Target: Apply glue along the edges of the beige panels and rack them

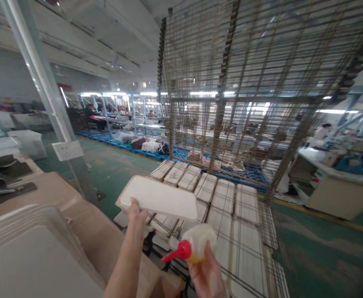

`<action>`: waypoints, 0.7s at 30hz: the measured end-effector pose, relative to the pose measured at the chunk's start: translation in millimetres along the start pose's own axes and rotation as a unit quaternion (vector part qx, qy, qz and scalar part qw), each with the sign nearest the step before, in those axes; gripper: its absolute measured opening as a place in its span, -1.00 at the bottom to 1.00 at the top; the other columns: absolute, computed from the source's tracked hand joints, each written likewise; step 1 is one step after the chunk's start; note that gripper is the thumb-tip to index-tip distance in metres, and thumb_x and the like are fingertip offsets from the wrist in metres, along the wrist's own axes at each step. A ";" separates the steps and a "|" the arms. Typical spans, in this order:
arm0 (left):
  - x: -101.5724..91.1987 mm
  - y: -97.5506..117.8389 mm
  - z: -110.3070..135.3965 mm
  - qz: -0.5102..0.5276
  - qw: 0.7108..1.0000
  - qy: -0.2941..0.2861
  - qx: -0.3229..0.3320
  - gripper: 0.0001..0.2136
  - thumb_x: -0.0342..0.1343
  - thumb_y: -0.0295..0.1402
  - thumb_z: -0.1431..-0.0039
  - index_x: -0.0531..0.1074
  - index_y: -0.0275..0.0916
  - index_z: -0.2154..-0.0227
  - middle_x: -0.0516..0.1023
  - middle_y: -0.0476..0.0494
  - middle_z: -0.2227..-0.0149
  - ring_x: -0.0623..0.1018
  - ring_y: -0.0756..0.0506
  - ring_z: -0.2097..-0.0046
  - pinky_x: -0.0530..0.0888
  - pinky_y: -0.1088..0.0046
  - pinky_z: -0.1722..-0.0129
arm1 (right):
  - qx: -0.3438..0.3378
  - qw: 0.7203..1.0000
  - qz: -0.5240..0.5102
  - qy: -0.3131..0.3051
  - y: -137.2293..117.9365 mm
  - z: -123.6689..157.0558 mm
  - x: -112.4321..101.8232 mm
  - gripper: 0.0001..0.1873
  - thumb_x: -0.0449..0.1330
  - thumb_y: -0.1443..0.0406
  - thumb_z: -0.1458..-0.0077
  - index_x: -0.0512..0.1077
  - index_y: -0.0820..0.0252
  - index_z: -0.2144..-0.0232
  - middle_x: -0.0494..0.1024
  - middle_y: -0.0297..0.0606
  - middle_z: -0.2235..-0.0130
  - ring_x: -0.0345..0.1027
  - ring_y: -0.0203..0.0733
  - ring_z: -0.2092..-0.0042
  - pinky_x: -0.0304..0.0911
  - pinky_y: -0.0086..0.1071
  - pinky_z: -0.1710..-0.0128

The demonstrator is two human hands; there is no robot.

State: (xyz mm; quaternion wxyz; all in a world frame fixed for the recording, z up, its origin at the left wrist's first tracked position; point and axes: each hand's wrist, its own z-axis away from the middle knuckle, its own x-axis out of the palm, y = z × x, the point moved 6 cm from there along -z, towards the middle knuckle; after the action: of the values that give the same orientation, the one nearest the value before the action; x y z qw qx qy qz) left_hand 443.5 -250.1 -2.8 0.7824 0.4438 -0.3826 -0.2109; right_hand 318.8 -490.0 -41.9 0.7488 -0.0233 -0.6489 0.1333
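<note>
My left hand (136,215) pinches the near edge of a flat white rectangular tray (158,198) and holds it level in the air over the wire rack. My right hand (206,273) is closed round a soft squeeze bottle (198,242) with a red nozzle (178,252) that points left. Below both hands, the lowest wire shelf (263,215) of the rack carries several rows of the same white trays (225,194) laid flat side by side.
A tall wire drying rack (262,82) with many stacked shelves rises ahead. A stack of white trays (29,248) sits at my lower left on a cardboard-covered surface. A metal post with a socket (66,150) stands left. Blue pallets and other people lie beyond.
</note>
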 end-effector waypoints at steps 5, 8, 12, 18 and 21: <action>4.8 -30.7 45.4 0.069 0.997 0.041 -0.018 -0.59 -0.20 -0.35 -0.30 0.14 -0.12 -0.19 0.58 -0.15 0.14 0.48 -0.14 -0.05 0.52 0.38 0.10 | -0.014 0.999 -0.044 -0.015 9.5 -21.9 16.3 -0.65 0.49 0.29 0.33 0.55 0.16 0.38 0.66 -0.32 0.31 0.55 -0.22 0.22 0.46 -0.46 0.21; 5.2 -37.5 69.8 0.098 0.995 0.019 -0.018 -0.59 -0.17 -0.38 -0.23 0.24 -0.12 -0.14 0.58 -0.15 0.11 0.46 -0.16 -0.08 0.48 0.32 0.01 | -0.022 0.998 -0.047 -0.027 0.7 -30.9 17.8 -0.66 0.47 0.26 0.28 0.55 0.15 0.35 0.65 -0.33 0.28 0.54 -0.22 0.19 0.44 -0.44 0.15; -6.0 -48.1 87.6 0.158 0.979 -0.113 -0.053 -0.64 -0.11 -0.29 -0.13 0.41 -0.08 0.04 0.57 -0.22 0.08 0.47 -0.24 -0.08 0.46 0.15 0.00 | -0.047 0.998 -0.035 -0.031 -22.5 -38.3 11.5 -0.67 0.45 0.23 0.24 0.54 0.15 0.34 0.65 -0.32 0.29 0.54 -0.20 0.20 0.45 -0.40 0.15; -60.7 -17.9 86.9 -0.010 0.996 0.010 0.083 -0.70 0.17 -0.42 0.11 0.43 -0.01 0.24 0.54 -0.10 0.09 0.39 -0.21 -0.15 0.33 0.23 -0.13 | -0.078 0.996 0.039 -0.025 -54.0 -43.2 1.4 -0.68 0.43 0.18 0.21 0.54 0.18 0.37 0.65 -0.30 0.33 0.54 -0.18 0.23 0.46 -0.39 0.19; -10.4 30.3 96.1 -0.171 0.956 -0.084 0.224 -0.56 0.34 -0.56 0.31 0.50 -0.06 0.27 0.52 -0.12 0.05 0.32 -0.22 -0.19 0.26 0.35 -0.16 | -0.044 0.997 0.061 -0.028 -46.7 -36.4 -0.8 -0.69 0.43 0.19 0.21 0.53 0.20 0.37 0.65 -0.26 0.33 0.54 -0.16 0.24 0.44 -0.33 0.16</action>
State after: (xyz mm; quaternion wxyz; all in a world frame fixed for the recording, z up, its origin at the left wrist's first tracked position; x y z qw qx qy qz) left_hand 361.3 -278.7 48.9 0.5798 0.6473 -0.4029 -0.2872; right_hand 362.2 -530.1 -38.6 0.7190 -0.0919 -0.6722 0.1507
